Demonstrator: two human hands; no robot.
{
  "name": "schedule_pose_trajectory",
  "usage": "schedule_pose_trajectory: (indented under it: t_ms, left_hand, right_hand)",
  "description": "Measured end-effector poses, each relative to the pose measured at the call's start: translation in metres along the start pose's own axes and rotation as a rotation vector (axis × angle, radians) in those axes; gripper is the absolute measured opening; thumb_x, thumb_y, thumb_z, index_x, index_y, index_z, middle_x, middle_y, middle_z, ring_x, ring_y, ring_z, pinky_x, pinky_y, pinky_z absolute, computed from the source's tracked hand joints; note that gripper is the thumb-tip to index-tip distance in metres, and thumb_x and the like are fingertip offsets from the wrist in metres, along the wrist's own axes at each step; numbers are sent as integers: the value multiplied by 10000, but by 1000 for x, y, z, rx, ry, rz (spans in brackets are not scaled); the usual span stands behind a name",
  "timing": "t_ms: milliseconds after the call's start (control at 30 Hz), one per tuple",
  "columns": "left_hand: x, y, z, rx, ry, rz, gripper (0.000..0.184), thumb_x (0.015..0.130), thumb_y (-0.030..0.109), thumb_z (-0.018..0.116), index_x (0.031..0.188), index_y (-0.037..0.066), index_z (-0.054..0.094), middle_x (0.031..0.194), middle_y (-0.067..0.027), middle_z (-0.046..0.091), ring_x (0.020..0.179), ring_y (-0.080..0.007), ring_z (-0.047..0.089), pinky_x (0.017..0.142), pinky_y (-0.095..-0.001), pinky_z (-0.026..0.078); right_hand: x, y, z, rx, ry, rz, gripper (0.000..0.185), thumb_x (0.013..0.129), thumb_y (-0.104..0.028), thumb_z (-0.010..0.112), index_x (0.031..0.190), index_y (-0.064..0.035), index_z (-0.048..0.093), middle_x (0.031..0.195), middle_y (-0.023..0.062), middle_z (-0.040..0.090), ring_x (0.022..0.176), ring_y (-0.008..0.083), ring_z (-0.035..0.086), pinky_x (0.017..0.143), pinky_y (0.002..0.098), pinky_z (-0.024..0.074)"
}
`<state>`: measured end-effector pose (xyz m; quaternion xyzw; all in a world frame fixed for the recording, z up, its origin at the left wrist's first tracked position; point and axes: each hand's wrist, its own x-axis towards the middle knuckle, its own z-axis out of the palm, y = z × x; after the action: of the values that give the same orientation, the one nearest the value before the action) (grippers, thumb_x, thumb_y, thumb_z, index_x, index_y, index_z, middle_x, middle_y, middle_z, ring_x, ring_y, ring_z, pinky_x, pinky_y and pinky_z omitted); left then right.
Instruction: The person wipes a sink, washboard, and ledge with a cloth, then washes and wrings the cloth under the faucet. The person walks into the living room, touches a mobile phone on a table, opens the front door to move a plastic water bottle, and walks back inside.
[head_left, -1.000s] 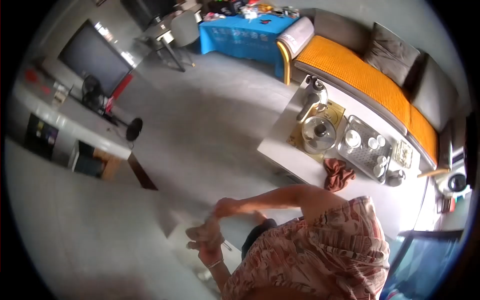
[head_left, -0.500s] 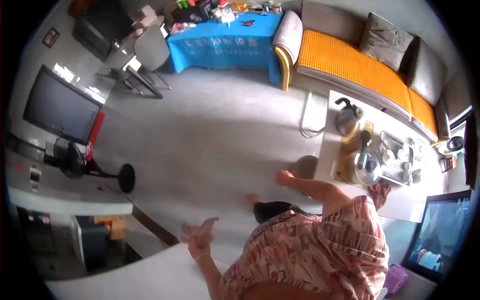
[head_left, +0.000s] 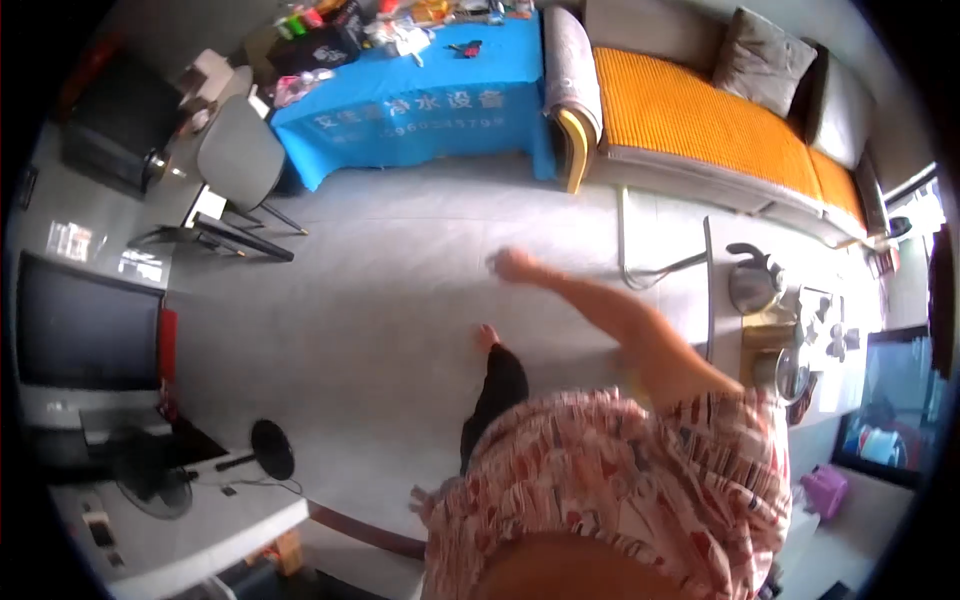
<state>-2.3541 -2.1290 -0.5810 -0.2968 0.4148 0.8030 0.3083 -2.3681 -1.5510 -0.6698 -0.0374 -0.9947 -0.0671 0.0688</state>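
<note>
My right hand point(head_left: 515, 266) is stretched forward over the grey tiled floor point(head_left: 350, 300). Its fingers look loosely curled, with nothing seen in them, though the hand is slightly blurred. My left hand point(head_left: 422, 503) shows only in part beside the patterned shirt point(head_left: 600, 460); its visible fingers are apart and hold nothing I can see. Neither hand touches any object. Below the right hand, a bare foot point(head_left: 487, 337) comes out of a black trouser leg point(head_left: 497, 395).
To the right, a low table point(head_left: 835, 385) carries a metal kettle point(head_left: 755, 285) and a glass-lidded pot. A blue-covered table point(head_left: 420, 130) and a sofa point(head_left: 690, 110) stand ahead. At left are a grey chair point(head_left: 240, 155), a fan point(head_left: 150, 475) and a white counter point(head_left: 220, 530).
My view has turned and moved forward past the low table. My right hand has swung forward; my left hand has dropped back, partly behind the shirt. One foot has stepped ahead.
</note>
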Motion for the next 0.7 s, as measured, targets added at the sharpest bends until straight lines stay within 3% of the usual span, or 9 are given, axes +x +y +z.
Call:
schedule_pose_trajectory:
  t_ms: [33, 133, 233, 267, 400, 467, 567, 633, 700]
  left_hand:
    - [27, 12, 21, 13, -48, -31, 420, 900, 246, 393, 1284, 85, 343, 1300, -138, 358, 1130, -285, 412, 920, -420, 383]
    - [113, 48, 106, -2, -253, -108, 398, 915, 248, 373, 1285, 104, 354, 1313, -125, 345, 1120, -264, 423, 905, -415, 397]
    - [187, 77, 205, 12, -389, -173, 379, 929, 251, 353, 1286, 124, 366, 1326, -112, 332, 1109, -243, 435, 889, -410, 411]
    - [202, 83, 235, 42, -350, -180, 372, 928, 244, 357, 1280, 126, 373, 1314, -108, 349, 1105, -245, 441, 888, -413, 413]
    - [278, 114, 362, 223, -123, -154, 328, 918, 199, 385, 1238, 141, 421, 1230, -79, 470, 1071, -264, 481, 882, -434, 430]
    - [310, 113, 383, 300, -129, -128, 327, 911, 211, 404, 1223, 116, 430, 1198, -76, 494, 1004, -266, 522, 864, -417, 444]
    - [328, 120, 437, 75, -375, -212, 324, 909, 216, 416, 1213, 103, 432, 1143, -67, 526, 926, -245, 553, 783, -393, 481]
    - [322, 119, 485, 266, -176, -245, 326, 906, 232, 431, 1187, 68, 449, 1085, -61, 552, 834, -212, 575, 688, -366, 501]
    - [340, 118, 505, 361, -62, -275, 340, 897, 230, 448, 1199, 75, 440, 1103, -57, 537, 892, -217, 546, 734, -365, 479]
  right_hand:
    - [21, 29, -1, 261, 28, 185, 150, 750, -214, 530, 816, -115, 621, 988, 37, 606, 834, 238, 578, 675, 378, 478]
    - [80, 132, -46, 237, -58, 427, 200, 732, -216, 540, 890, -120, 617, 1020, 32, 604, 847, 235, 581, 684, 377, 489]
    - [117, 211, -81, 393, 150, 728, 360, 741, -233, 523, 1083, -122, 544, 897, 240, 583, 860, 360, 572, 703, 451, 469]
    - [121, 231, -103, 664, 314, 809, 363, 737, -192, 503, 1091, -115, 533, 891, 246, 583, 862, 361, 573, 718, 453, 465]
    - [166, 306, -103, 459, 234, 882, 449, 757, -111, 437, 1206, -103, 457, 958, 219, 584, 773, 339, 598, 695, 408, 484]
    - [189, 352, -88, 506, 141, 917, 478, 757, -107, 446, 1234, -112, 423, 971, 212, 587, 846, 333, 592, 723, 396, 485]
    - [238, 411, -41, 571, 222, 1012, 495, 759, -115, 458, 1251, -131, 406, 1016, 213, 571, 902, 345, 572, 777, 410, 462]
    - [273, 459, -11, 636, 128, 1102, 519, 771, -154, 466, 1282, -159, 374, 1085, 211, 544, 959, 358, 544, 848, 412, 427]
    - [297, 483, 13, 684, 78, 1185, 527, 774, -169, 469, 1290, -173, 360, 1079, 215, 544, 968, 363, 537, 852, 414, 424]
